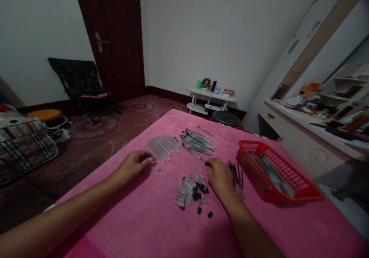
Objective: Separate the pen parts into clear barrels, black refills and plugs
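My left hand (133, 165) rests on the pink tablecloth (144, 223) with its fingers curled at the near end of a row of clear pen barrels (163, 146); one loose barrel (155, 169) lies just beside it. My right hand (219, 175) is closed, its fingertips pinching the end of a pen (196, 155) that reaches out from a pile of assembled pens (197, 141). A heap of clear caps and small black plugs (191, 192) lies between my hands. Thin black refills (235, 172) lie right of my right hand.
A red plastic basket (300, 191) holding finished pens sits at the right of the table. Beyond the table are a white low stand (211, 96), a dark stool (226, 118), a folding chair (83, 87) and a cluttered dresser (291, 119) at right.
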The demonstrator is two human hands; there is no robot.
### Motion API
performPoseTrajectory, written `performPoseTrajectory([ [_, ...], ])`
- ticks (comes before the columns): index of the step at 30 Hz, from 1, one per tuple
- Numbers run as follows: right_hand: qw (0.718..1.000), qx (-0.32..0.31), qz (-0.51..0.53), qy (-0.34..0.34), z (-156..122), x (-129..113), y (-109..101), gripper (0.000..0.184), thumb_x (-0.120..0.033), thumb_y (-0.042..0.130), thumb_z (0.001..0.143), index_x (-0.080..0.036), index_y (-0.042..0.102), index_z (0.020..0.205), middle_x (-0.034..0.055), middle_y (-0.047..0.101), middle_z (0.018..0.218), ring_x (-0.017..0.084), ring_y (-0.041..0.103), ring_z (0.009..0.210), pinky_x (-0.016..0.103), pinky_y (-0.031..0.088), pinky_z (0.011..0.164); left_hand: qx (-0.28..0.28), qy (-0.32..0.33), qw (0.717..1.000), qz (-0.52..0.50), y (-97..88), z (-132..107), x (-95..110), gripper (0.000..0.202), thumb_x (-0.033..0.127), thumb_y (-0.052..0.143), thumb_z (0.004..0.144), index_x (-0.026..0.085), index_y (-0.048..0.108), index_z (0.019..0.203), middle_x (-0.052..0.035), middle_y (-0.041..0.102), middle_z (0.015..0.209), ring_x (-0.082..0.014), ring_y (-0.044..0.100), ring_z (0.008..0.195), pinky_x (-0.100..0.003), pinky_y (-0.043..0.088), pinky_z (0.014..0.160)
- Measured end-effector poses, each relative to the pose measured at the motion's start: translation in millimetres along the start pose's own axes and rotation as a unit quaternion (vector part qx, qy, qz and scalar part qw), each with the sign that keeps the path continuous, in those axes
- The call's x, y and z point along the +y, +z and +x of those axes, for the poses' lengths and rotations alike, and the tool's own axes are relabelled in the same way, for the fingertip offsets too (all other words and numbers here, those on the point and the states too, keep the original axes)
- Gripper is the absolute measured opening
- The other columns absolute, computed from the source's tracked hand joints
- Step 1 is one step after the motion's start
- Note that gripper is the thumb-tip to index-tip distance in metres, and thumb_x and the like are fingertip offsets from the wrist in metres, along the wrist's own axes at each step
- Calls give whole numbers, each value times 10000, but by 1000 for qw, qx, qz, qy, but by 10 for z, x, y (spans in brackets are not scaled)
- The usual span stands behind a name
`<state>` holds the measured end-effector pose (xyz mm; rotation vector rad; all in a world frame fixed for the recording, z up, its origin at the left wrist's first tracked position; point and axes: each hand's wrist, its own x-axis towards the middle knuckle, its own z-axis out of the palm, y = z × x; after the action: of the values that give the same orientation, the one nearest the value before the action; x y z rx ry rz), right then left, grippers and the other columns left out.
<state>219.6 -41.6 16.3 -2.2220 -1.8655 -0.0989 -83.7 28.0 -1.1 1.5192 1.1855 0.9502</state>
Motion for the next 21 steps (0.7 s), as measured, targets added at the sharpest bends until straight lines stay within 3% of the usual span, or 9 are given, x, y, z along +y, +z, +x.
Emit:
performPoseTrajectory([
  [6, 998, -1, -62, 16, -41, -2, -36, 182, -172, 508, 828, -171, 592, 990, 77, 654, 960, 213, 644, 878, 275, 387, 663, -39, 119, 982, 144, 84, 108, 119, 303, 404, 540, 801, 145, 684, 740, -27, 633, 636, -151, 550, 593, -236, 399, 563],
  [13, 997, -57, -32, 40, -61, 63, -139, 189, -199, 499, 789, -171, 651, 898, 112, 696, 904, 251, 656, 851, 295, 379, 641, -51, 188, 964, 183, 113, 232, 30, 263, 369, 535, 816, 151, 665, 747, -20, 636, 702, -151, 563, 673, -239, 418, 635],
  [18, 993, -44, 99, 51, -42, 128, -256, 181, -192, 526, 698, -174, 690, 772, 91, 703, 760, 218, 636, 728, 272, 354, 588, -35, 235, 949, 207, 108, 110, 107, 290, 358, 474, 871, 164, 663, 768, -30, 620, 707, -148, 550, 687, -244, 414, 660],
  [21, 959, -60, 274, 48, -49, 86, -296, 151, -208, 539, 670, -153, 676, 705, 54, 662, 656, 172, 586, 618, 247, 349, 542, -60, 273, 939, 201, 279, -23, 260, 233, 331, 510, 859, 182, 690, 862, -60, 642, 811, -169, 567, 780, -266, 416, 734],
])
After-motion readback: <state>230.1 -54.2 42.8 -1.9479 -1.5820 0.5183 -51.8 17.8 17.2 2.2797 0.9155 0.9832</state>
